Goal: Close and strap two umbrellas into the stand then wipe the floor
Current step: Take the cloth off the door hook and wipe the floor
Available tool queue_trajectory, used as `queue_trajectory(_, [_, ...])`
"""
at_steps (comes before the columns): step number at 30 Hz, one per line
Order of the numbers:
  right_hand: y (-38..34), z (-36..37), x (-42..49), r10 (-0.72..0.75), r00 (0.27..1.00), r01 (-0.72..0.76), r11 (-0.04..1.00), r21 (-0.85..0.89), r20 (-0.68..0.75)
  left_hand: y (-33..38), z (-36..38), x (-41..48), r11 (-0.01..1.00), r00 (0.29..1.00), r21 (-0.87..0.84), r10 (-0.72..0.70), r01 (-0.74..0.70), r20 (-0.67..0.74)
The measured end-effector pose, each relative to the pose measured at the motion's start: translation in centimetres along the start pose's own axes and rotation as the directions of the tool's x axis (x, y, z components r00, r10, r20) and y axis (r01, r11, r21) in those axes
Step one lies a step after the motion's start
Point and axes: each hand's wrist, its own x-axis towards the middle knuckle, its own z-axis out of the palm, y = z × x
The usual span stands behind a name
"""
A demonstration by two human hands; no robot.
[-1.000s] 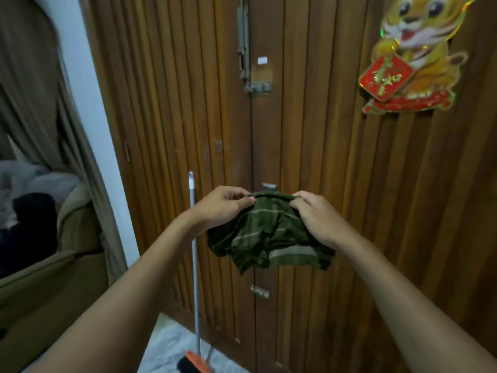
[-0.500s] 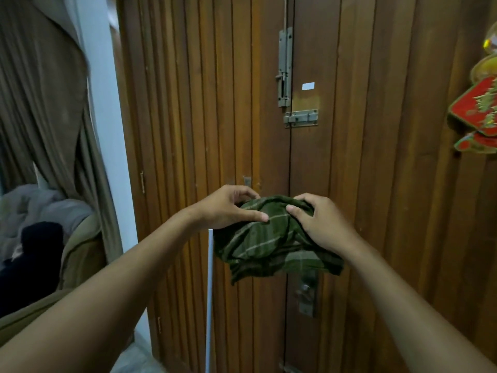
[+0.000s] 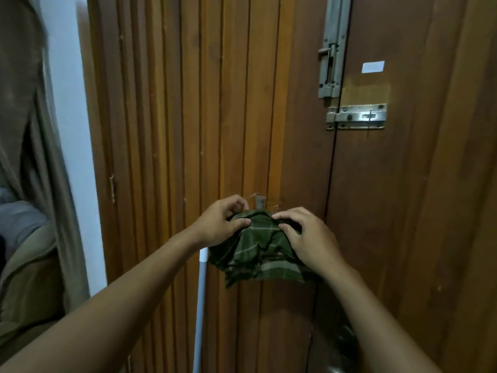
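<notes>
A dark green checked cloth (image 3: pixel 258 251) hangs bunched in front of the wooden door (image 3: pixel 403 211), at chest height. My left hand (image 3: pixel 217 224) pinches its upper left edge. My right hand (image 3: pixel 309 238) grips its upper right side, fingers curled over the fabric. Both hands are close together, almost touching the door. A small hook or tab (image 3: pixel 259 200) on the door sits just above the cloth. No umbrella or stand is in view.
A white broom handle (image 3: pixel 200 305) leans upright against the door, just below my left hand. Metal bolt latches (image 3: pixel 355 117) are fixed at the upper right. A curtain (image 3: pixel 40 157) and a sofa (image 3: pixel 27 278) lie to the left, past a white door frame (image 3: pixel 70 130).
The view has swung up and left: the tiger decoration and the floor have left the frame. Both hands have lifted the cloth closer to the door and regripped its top edge.
</notes>
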Motion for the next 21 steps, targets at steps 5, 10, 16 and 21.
queue_trajectory(5, [-0.8, 2.8, 3.4, 0.084, 0.988, -0.104, 0.983, -0.153, -0.130, -3.4, 0.0, 4.2, 0.992, 0.992, -0.072, 0.098, -0.104, -0.080])
queue_trajectory(10, [-1.9, 5.2, 4.6, 0.115, 0.955, -0.210, 0.914, -0.347, -0.273, -6.2, 1.8, 6.9, 0.987, 0.979, -0.089, 0.115, -0.131, -0.167])
queue_trajectory(16, [-1.1, 9.7, 1.5, 0.208, 0.914, -0.336, 0.869, -0.363, -0.348, -8.9, 4.3, 5.1, 0.984, 0.960, -0.069, 0.143, -0.164, -0.243])
queue_trajectory(21, [-1.3, 10.7, 1.1, 0.211, 0.882, -0.371, 0.861, -0.347, -0.421, -8.7, 5.1, 3.4, 0.980, 0.924, 0.038, 0.198, -0.197, -0.328])
